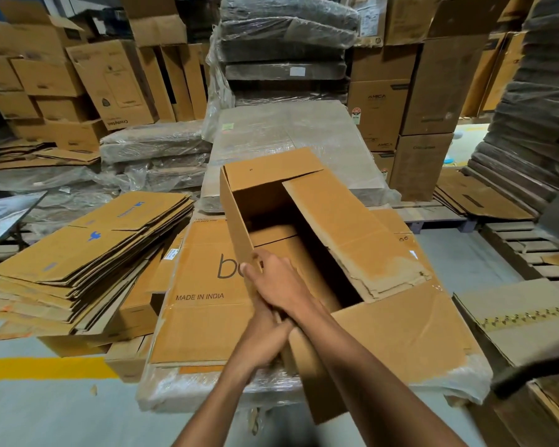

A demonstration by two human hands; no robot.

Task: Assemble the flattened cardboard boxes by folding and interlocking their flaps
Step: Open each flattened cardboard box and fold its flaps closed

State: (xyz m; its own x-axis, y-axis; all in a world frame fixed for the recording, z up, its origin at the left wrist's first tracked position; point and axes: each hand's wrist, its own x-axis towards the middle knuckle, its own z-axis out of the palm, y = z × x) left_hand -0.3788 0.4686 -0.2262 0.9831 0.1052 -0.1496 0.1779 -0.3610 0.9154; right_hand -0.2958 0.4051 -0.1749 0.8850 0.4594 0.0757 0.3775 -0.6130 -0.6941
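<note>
Box (238, 221) likely light, walls stiff, flaps (352, 227) floppy. Right grip (279, 283) clamped on box's near wall edge, good hold; left grip (265, 341) clamped just below.

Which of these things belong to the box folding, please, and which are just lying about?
In use: half-opened box, left hand, right hand, stack of flattened boxes.
Lying about: wrapped bundles, wooden pallets, cartons at the back.

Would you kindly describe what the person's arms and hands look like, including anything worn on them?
The left forearm and right forearm are bare, with no sleeves in view. The left hand and right hand wear no gloves; no watch, bracelet or ring is visible.
</note>
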